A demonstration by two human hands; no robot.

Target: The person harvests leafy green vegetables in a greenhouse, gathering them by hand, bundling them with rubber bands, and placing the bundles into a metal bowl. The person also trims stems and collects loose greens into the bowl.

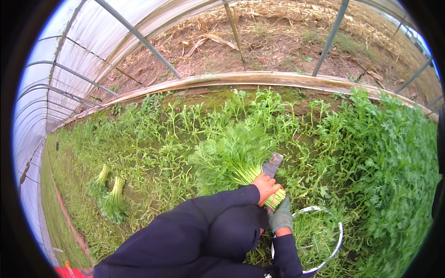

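Observation:
A large bunch of leafy greens (248,170) lies across my knee, leaves towards the upper left, stem ends towards the lower right. My left hand (267,187), bare, is closed around the stems. A flat, dirty metal blade (272,164) sticks out just beyond its fingers; its handle is hidden. My right hand (281,217), in a grey-green glove, holds the stem ends from below, at a red band (273,199) that runs across the stems. Whether the band is fastened cannot be told. Two bunches with bands, one (117,194) beside the other (102,176), lie on the ground at the left.
A white-rimmed bucket (341,229) with loose greens inside stands by my right forearm. Dense uncut greens (389,173) grow at the right. Along the far side run the greenhouse's rolled plastic edge (257,78) and metal hoops (330,38). Low plants and cut stalks cover the ground at the left.

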